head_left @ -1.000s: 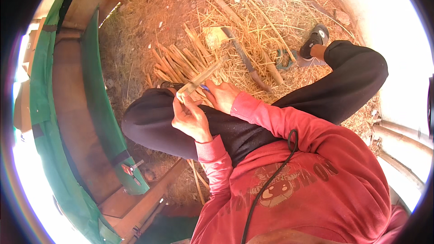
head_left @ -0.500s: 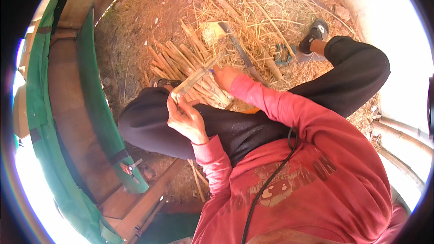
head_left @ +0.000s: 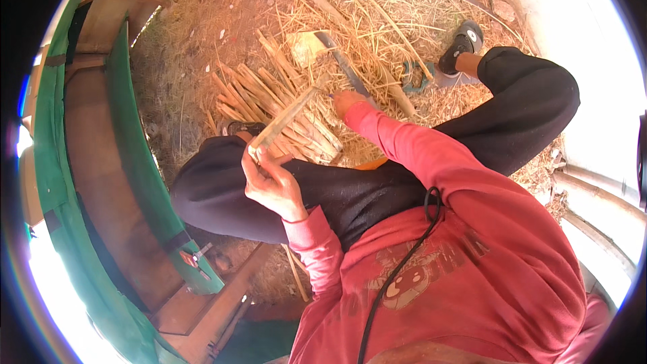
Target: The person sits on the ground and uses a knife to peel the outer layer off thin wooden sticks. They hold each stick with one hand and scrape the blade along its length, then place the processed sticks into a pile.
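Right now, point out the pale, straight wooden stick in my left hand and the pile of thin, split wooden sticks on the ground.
Pale, straight wooden stick (head_left: 286,119): head view, middle of its length.
Pile of thin, split wooden sticks (head_left: 261,94): head view, near the pile's middle.

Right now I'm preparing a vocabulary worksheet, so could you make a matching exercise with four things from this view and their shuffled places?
Things
1. pale flat wooden stick
2. long dark metal blade
3. thin black cord
4. brown wooden panel edged in green

Places
A. lying on dry yellow straw
B. far left of the view
C. held in the bare left hand
D. across the red sweatshirt

Right pairs: 1-C; 2-A; 3-D; 4-B
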Motion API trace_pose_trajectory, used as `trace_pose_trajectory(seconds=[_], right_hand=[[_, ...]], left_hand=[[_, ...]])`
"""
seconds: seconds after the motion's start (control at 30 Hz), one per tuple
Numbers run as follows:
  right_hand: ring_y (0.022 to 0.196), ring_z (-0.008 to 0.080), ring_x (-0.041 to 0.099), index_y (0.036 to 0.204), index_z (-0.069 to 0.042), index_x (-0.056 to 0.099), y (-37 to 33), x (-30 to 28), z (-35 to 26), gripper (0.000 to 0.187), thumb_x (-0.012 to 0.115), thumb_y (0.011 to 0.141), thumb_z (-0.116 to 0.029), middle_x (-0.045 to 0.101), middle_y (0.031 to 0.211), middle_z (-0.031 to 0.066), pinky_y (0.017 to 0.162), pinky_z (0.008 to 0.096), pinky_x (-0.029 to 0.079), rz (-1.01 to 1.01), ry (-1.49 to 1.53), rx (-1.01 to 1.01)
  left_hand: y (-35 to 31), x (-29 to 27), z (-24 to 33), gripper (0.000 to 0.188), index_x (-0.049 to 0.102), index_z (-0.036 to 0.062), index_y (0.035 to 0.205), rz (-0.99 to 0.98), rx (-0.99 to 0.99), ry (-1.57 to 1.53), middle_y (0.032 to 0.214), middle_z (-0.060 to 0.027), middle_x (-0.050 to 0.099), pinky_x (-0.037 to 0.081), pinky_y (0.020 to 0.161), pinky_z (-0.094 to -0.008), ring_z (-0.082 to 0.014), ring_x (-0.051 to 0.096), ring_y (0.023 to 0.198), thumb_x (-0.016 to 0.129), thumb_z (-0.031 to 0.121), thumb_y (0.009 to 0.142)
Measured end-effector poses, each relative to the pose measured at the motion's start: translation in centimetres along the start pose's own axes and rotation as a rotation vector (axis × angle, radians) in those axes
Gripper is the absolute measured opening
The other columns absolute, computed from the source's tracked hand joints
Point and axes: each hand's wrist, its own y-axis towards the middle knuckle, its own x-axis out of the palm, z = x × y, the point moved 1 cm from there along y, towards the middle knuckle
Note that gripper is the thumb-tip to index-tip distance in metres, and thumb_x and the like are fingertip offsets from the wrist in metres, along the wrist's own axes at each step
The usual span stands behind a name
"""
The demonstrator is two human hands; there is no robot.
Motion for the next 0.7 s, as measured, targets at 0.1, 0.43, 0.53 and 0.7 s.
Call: trace_pose_trajectory(seconds=[0.1,0.43,0.53,0.7], right_hand=[[0.090,0.0389,0.072,0.116,-0.002,0.058,-0.6,-2.2,-0.9,0.025,0.045,0.101,-0.016,0.070,0.095,0.0270,0.078,0.0508,0.057,-0.036,-0.118,-0.023],[0.066,0.0433,0.066,0.111,-0.001,0.060,-8.1,-9.3,-10.6,0.028,0.055,0.098,-0.025,0.065,0.070,0.0247,0.058,0.0517,0.052,0.075,0.339,-0.275],[0.053,0.0413,0.062,0.110,-0.002,0.058,-8.4,-6.3,-9.1,0.024,0.056,0.098,-0.023,0.061,0.061,0.0221,0.048,0.0491,0.049,0.133,0.280,-0.300],[0.052,0.0389,0.062,0.110,-0.002,0.057,-6.7,-4.2,-6.2,0.022,0.055,0.097,-0.020,0.060,0.058,0.0192,0.052,0.0492,0.050,0.116,0.176,-0.254]], left_hand=[[-0.2,-0.1,-0.9,0.024,0.062,-0.0059,0.115,0.014,0.002,0.035,0.087,-0.0162,0.074,0.052,0.050,-0.0274,-0.0211,0.073,0.059,0.053,0.013,0.104],[0.6,-0.8,-1.4,0.029,0.056,0.0019,0.126,-0.125,-0.054,0.017,0.095,-0.0147,0.074,0.049,0.049,-0.0235,-0.0203,0.074,0.067,0.044,0.021,0.107],[1.4,-1.7,-0.8,0.031,0.056,0.0049,0.127,-0.245,-0.090,0.006,0.101,-0.0139,0.073,0.049,0.049,-0.0217,-0.0203,0.075,0.071,0.042,0.026,0.108],[1.6,-2.2,-1.5,0.031,0.056,0.0056,0.128,-0.290,-0.119,-0.080,0.106,-0.0125,0.072,0.049,0.048,-0.0217,-0.0202,0.075,0.073,0.044,0.026,0.108]])
